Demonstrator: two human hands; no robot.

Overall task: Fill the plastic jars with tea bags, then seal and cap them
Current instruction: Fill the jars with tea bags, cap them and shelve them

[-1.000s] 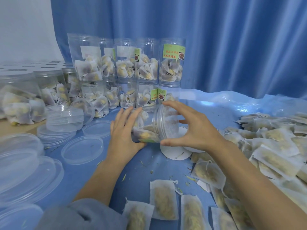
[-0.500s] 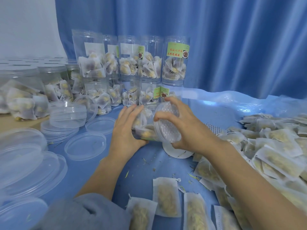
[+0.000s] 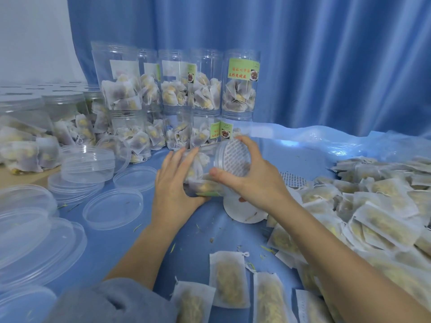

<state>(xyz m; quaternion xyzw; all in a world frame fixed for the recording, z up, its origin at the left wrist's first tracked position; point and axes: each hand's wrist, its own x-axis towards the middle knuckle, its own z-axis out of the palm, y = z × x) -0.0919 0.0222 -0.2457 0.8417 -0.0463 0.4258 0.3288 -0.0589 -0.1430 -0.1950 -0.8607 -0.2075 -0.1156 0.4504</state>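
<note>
While the left hand (image 3: 173, 183) curls its grip around the body of the tilted plastic jar (image 3: 205, 173), the right hand (image 3: 251, 180) now pinches the jar's mouth between thumb and fingers, pressing a round seal liner (image 3: 234, 157) over it; a second ago that mouth was open and bare. The jar sits low above the blue tabletop (image 3: 112, 243), between both hands, already holding tea bags. Sealing looks nearly done, so capping probably comes next. The liner is a thin disc with a fine printed grid; the jar is clear, rigid and cylindrical with a threaded neck. Loose clear lids (image 3: 113, 205), shallow and round, lie to the left. Flat, papery tea bags (image 3: 384, 220) with soft fibrous skins heap on the right, and filled jars (image 3: 240, 89) stand stacked behind.
</note>
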